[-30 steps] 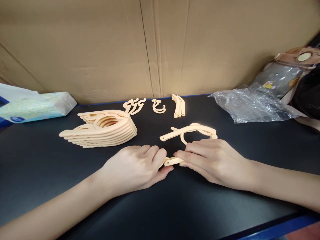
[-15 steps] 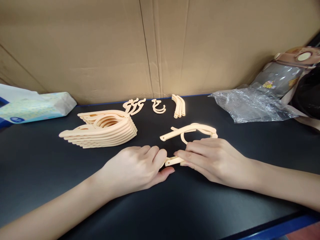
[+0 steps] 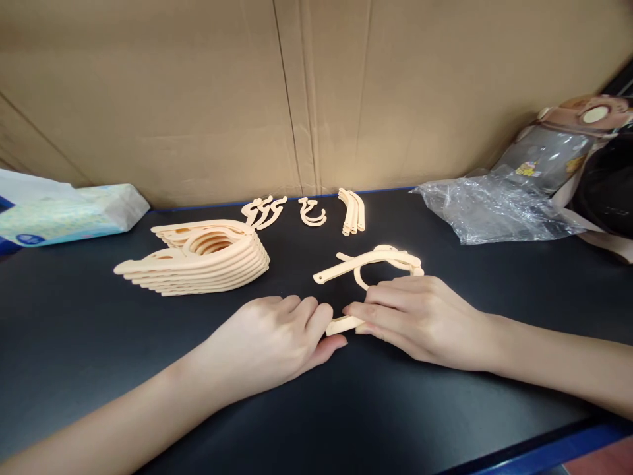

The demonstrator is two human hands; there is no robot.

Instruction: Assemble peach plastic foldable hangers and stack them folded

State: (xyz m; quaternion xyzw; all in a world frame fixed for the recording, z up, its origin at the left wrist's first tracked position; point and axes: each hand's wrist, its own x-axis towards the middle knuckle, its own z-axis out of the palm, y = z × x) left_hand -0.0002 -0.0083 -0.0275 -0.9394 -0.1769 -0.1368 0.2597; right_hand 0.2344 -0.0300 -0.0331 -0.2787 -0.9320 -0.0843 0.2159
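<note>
Both hands are clamped on the work, clock face centred between them! Left hand (image 3: 281, 340), curled tight at the strip's (image 3: 343, 324) 9 o'clock end, thumb beneath; right hand (image 3: 420, 320) pinching its 3 o'clock end. The knuckles hide whatever joint is in there. Just beyond, near 1 o'clock, a bowed arm and hook (image 3: 366, 260) sit together, partly behind the right hand; can't tell whether the strip is joined to them.

Now outward over the dark desk (image 3: 346, 409)! At 10 o'clock, a neat stack (image 3: 247, 260) of matching cream frames, nested and, I'd judge, the finished share. Far side, 11 o'clock: loose hooks (image 3: 273, 214). Just shy of 12, 2 more hooks (image 3: 312, 223); at 12, a small bundle of arms (image 3: 352, 214). Those look like what's left, so I'd call it well along, with the piece in hand unfinished.

Out wide: tissues (image 3: 99, 208) at 10; at 2, a clear bag (image 3: 475, 211) with a bottle (image 3: 544, 155) behind it.
</note>
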